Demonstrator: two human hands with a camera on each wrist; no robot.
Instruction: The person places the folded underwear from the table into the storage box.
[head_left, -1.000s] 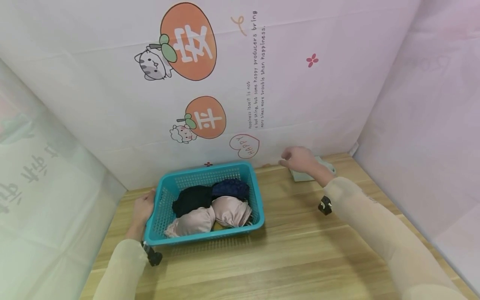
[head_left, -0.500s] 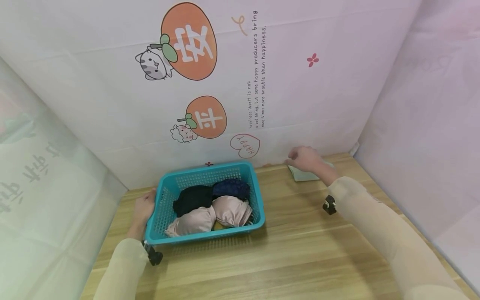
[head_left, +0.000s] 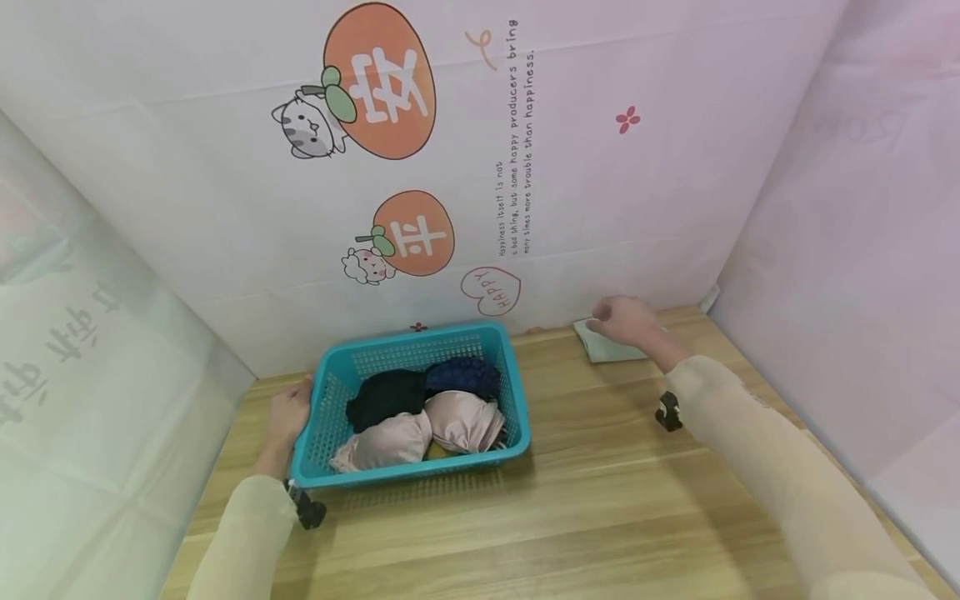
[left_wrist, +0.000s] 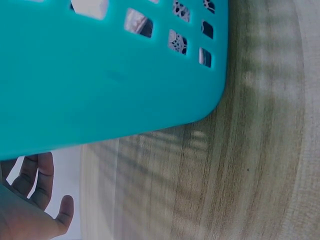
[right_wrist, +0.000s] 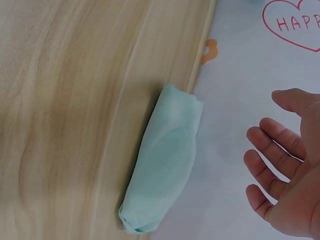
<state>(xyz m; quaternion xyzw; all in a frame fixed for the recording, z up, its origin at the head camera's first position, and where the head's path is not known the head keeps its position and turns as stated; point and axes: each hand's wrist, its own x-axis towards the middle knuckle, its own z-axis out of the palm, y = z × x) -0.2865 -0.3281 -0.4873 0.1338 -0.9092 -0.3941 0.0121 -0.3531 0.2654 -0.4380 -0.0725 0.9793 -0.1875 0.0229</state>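
Observation:
A turquoise plastic basket (head_left: 408, 477) stands on the table against the back wall. Inside lie folded garments: pink satin bras (head_left: 461, 421) with moulded cups, a black piece (head_left: 386, 400) and a navy piece (head_left: 462, 377). My left hand (head_left: 287, 412) rests at the basket's left rim; in the left wrist view its fingertips meet the edge while the thumb stands apart. Over a folded mint-green garment (right_wrist: 165, 155) at the table's back edge hovers my right hand (head_left: 628, 321). Its fingers are loosely bent with nothing between them, apart from the garment in the right wrist view.
Printed white cloth (head_left: 570, 167) hangs as the back wall, with more cloth at both sides. The wood-grain table (head_left: 525, 533) reaches toward me. A black camera mount (head_left: 669, 412) sits at the right wrist, another mount (head_left: 309, 510) at the left.
My right hand has moved rightward over the mint-green garment, uncovering more of its left side. My left hand and the basket have stayed in place.

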